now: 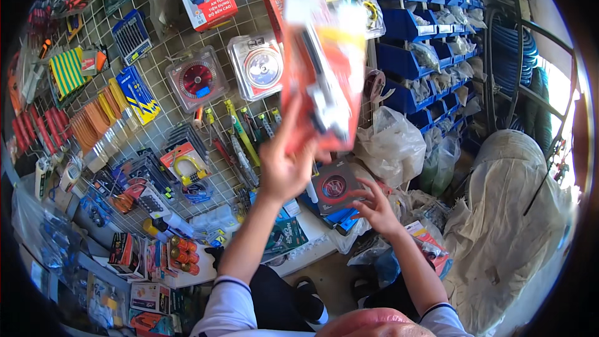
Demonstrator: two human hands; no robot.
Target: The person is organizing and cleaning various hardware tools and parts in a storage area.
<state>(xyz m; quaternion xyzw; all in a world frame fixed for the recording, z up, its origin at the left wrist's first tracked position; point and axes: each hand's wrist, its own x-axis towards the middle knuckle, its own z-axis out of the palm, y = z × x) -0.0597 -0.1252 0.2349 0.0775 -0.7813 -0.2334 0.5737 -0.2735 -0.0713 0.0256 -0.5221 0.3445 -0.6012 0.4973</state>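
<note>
My left hand point(288, 168) is raised before the wire grid wall and grips the lower edge of a red carded pack point(344, 65). A metal tool with a dark shaft shows in that pack, but blur hides its exact kind. My right hand point(376, 208) is lower and to the right, its fingers spread with nothing held. Those fingertips are beside or just over a dark square pack with a red disc point(334, 188); contact cannot be told. Behind my left wrist, a green boxed product point(285, 238) lies on the white shelf point(313, 252).
The wire grid point(154, 89) carries packed cutting discs point(196, 78), putty knives point(93, 121) and a yellow cable lock point(189, 170). Blue parts bins point(398, 58) stand at right, above plastic bags point(393, 145). A cloth-covered bundle point(500, 243) fills the lower right. Orange-capped cans point(185, 255) stand on the shelf.
</note>
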